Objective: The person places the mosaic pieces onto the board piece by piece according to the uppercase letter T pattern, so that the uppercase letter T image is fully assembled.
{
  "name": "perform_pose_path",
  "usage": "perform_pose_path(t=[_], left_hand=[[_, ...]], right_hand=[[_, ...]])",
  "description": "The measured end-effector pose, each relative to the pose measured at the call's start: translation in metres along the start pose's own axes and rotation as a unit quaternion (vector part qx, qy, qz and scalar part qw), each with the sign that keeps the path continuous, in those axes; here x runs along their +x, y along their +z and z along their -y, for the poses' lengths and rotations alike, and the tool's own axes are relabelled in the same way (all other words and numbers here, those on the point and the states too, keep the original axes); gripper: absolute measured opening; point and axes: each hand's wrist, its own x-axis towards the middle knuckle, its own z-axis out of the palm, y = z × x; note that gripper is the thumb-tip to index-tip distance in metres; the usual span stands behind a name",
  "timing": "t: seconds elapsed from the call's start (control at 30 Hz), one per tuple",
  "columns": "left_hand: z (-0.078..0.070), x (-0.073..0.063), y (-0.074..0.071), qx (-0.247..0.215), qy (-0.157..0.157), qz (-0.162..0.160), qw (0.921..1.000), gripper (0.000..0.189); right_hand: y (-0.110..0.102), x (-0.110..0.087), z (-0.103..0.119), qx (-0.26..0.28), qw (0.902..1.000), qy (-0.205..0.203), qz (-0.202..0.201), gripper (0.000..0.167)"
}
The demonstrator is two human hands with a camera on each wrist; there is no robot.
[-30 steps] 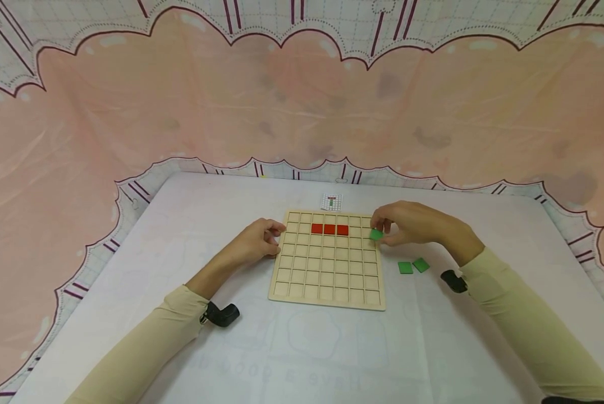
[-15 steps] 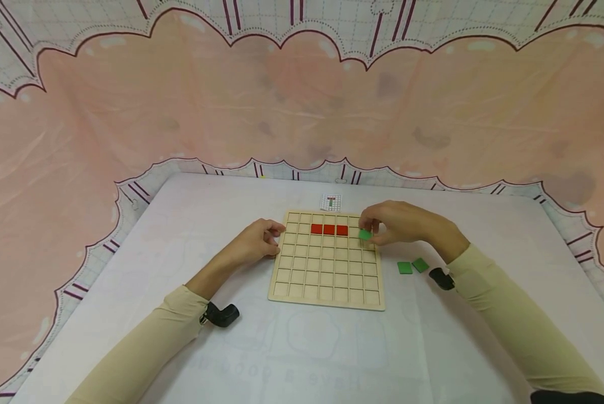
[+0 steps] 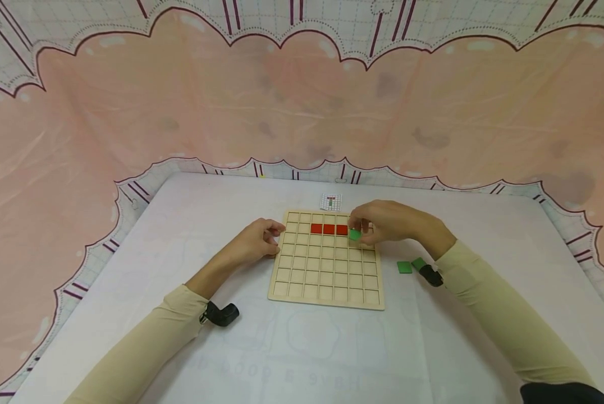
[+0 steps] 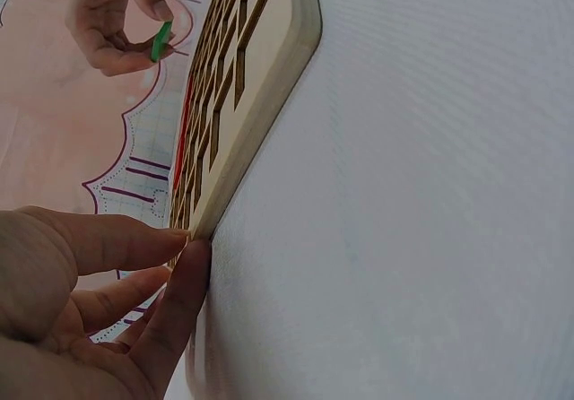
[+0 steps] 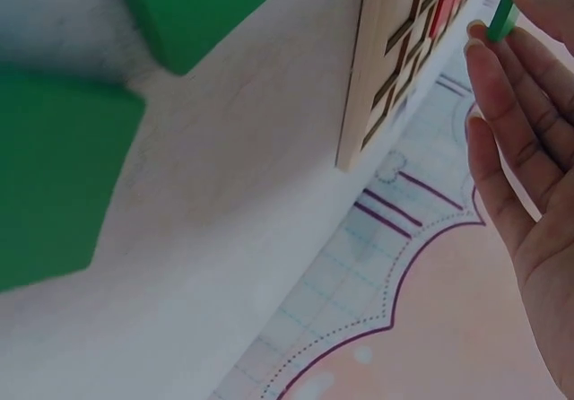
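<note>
In the head view my right hand [image 3: 389, 220] pinches a small green square tile [image 3: 355, 234] above the wooden grid board [image 3: 327, 289], just right of the red tiles. Its thumb and fingertips grip the tile's edges, as the right wrist view also shows. Three red square tiles [image 3: 329, 229] lie side by side in a row near the board's far edge. My left hand [image 3: 254, 241] holds the board's left edge, with thumb and finger at the rim; the left wrist view shows these fingertips [image 4: 193, 249] close together there.
Two loose green tiles [image 3: 405, 267] lie on the white table right of the board, one partly covered by the black wrist camera [image 3: 430, 275]. A small printed pattern card [image 3: 330, 202] lies beyond the board. A patterned cloth [image 3: 302, 112] rises behind the table.
My right hand has moved left over the board with the green tile, coming up beside the red row. The right wrist camera now overlaps one loose tile. The left hand stays in place.
</note>
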Motion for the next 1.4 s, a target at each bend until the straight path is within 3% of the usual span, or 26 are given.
perform_pose_path(t=[0.73, 1.4], left_hand=[[0.001, 0.001, 0.000, -0.002, 0.000, -0.001, 1.0000, 0.052], [0.002, 0.002, 0.000, -0.002, 0.000, -0.001, 1.0000, 0.052]], right_hand=[[0.007, 0.025, 0.012, -0.004, 0.9998, -0.012, 0.014, 0.018], [0.019, 0.046, 0.019, -0.100, 0.9934, -0.058, 0.000, 0.018]])
